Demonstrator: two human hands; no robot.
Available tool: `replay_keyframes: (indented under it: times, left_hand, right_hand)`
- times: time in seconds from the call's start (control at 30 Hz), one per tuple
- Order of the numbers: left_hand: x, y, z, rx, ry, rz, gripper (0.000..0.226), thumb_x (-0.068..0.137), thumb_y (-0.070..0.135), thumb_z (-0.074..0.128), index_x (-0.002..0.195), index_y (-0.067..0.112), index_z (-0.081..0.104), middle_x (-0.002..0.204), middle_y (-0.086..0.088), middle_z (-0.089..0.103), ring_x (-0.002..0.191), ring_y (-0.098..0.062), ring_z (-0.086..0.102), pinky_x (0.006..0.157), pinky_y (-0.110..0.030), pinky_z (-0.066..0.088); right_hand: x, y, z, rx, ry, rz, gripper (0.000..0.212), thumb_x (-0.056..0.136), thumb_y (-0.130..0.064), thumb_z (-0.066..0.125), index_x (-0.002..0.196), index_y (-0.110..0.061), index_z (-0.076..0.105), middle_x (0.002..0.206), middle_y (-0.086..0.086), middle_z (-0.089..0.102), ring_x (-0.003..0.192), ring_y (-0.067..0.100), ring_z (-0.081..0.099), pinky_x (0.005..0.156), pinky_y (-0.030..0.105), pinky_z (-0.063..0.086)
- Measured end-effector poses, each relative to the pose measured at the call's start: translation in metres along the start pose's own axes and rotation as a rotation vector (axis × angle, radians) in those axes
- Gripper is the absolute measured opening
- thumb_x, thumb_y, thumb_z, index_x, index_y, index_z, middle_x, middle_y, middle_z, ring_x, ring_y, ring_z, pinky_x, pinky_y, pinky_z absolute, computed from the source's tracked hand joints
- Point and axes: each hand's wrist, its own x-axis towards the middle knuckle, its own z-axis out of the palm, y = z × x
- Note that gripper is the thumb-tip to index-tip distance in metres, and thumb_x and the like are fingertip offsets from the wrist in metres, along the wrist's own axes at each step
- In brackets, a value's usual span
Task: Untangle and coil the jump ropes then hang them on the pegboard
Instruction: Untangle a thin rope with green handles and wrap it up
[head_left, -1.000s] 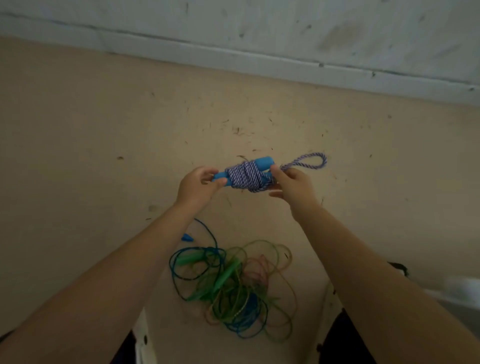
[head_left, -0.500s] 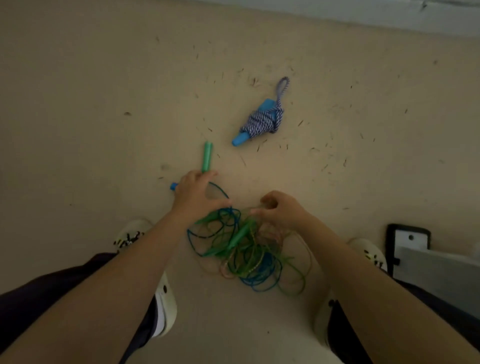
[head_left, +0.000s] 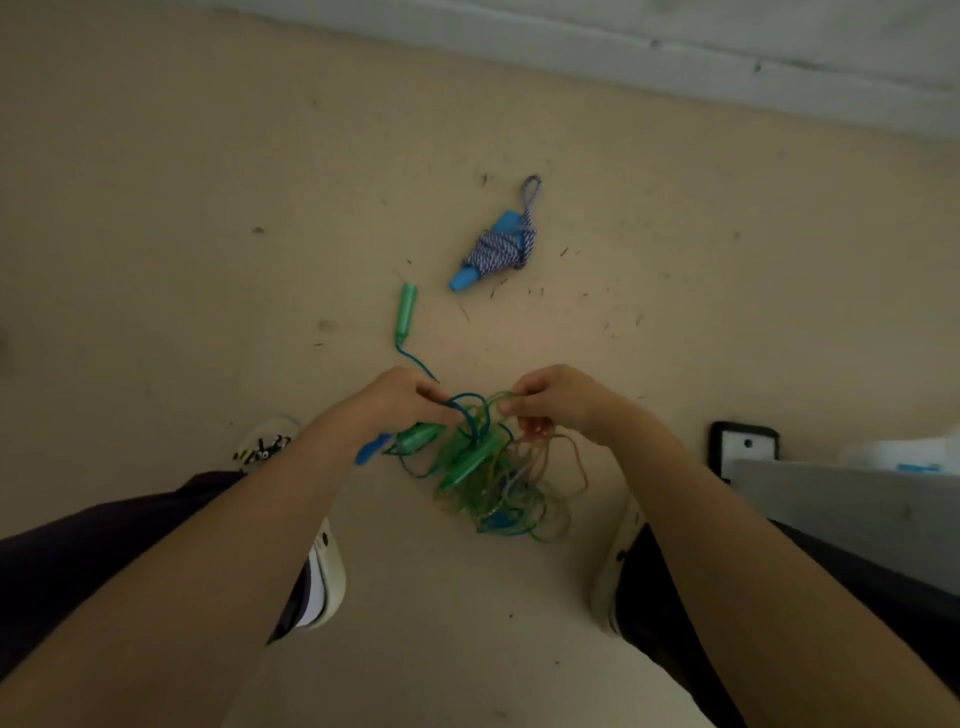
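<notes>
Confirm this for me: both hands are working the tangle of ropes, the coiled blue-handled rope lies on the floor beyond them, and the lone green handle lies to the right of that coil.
One detail is wrong. In the head view the lone green handle lies to the left of the coiled blue-handled rope, not the right. The rest holds: left hand and right hand both grip strands of the tangle of ropes, with the coil on the floor beyond them.

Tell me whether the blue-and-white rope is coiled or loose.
Coiled. The blue-and-white rope lies on the floor, wound tightly around its blue handles, with one small loop sticking out the far end.
</notes>
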Motion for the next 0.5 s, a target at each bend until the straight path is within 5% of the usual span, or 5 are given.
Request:
replay_keyframes:
  times: [0.2, 0.37, 0.5]
  left_hand:
    - [-0.124, 0.079, -0.035, -0.162, -0.073, 0.206, 0.011, 0.086, 0.006, 0.075, 0.096, 0.008, 0.072, 0.078, -0.004, 0.075, 0.062, -0.014, 0.068, 0.058, -0.022, 0.053]
    - [-0.242, 0.144, -0.050, -0.223, -0.001, 0.459, 0.011, 0.091, -0.001, 0.064, 0.098, 0.006, 0.069, 0.073, -0.004, 0.067, 0.056, -0.016, 0.060, 0.058, -0.027, 0.053]
    - [-0.325, 0.178, -0.048, -0.311, 0.132, 0.642, 0.011, 0.093, -0.001, 0.063, 0.099, 0.007, 0.067, 0.065, 0.000, 0.066, 0.046, -0.012, 0.061, 0.049, -0.022, 0.052]
  right_hand:
    - [-0.115, -0.070, -0.024, -0.092, -0.136, -0.123, 0.012, 0.084, -0.017, 0.075, 0.088, -0.008, 0.068, 0.082, 0.015, 0.071, 0.069, 0.018, 0.065, 0.057, 0.023, 0.049]
    - [-0.231, -0.131, -0.021, -0.141, -0.087, -0.311, 0.005, 0.088, -0.008, 0.070, 0.090, -0.010, 0.066, 0.075, 0.006, 0.072, 0.064, 0.012, 0.067, 0.056, 0.021, 0.048]
    - [-0.321, -0.164, -0.013, -0.183, -0.049, -0.459, 0.021, 0.082, -0.011, 0.076, 0.100, -0.012, 0.066, 0.087, 0.006, 0.071, 0.084, 0.025, 0.071, 0.076, 0.036, 0.058]
